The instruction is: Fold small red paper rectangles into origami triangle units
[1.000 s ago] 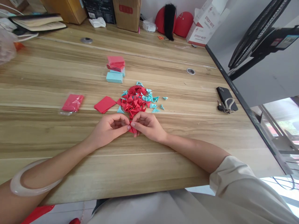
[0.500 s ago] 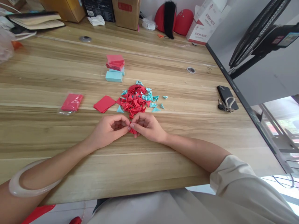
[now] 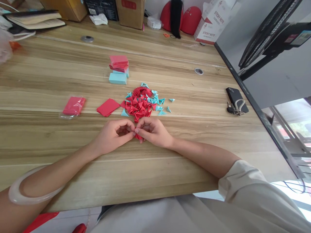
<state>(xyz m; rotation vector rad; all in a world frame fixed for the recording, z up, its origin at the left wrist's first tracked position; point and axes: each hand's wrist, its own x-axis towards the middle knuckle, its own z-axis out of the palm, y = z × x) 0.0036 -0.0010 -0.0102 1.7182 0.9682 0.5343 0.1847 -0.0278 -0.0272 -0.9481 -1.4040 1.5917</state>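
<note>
My left hand (image 3: 116,136) and my right hand (image 3: 154,132) meet at the fingertips, both pinching a small piece of red paper (image 3: 138,137). Fingers cover most of that paper, so its folded shape is partly hidden. Just beyond my hands lies a pile of folded red paper triangles (image 3: 138,106). Light blue folded triangles (image 3: 160,108) are scattered around its right side and back. A pleated red paper ring (image 3: 142,92) sits at the back of the pile. Left of the pile is a loose stack of flat red paper slips (image 3: 108,107).
A plastic-wrapped red paper pack (image 3: 74,105) lies farther left. Red packs (image 3: 119,61) and light blue packs (image 3: 118,78) are stacked behind. A black phone (image 3: 236,98) with keys lies at the right, near a fan (image 3: 269,32). Cardboard boxes (image 3: 132,14) line the back.
Both hands stay in nearly the same place, still pinching the red paper. The view has shifted very slightly; nothing on the table has visibly moved.
</note>
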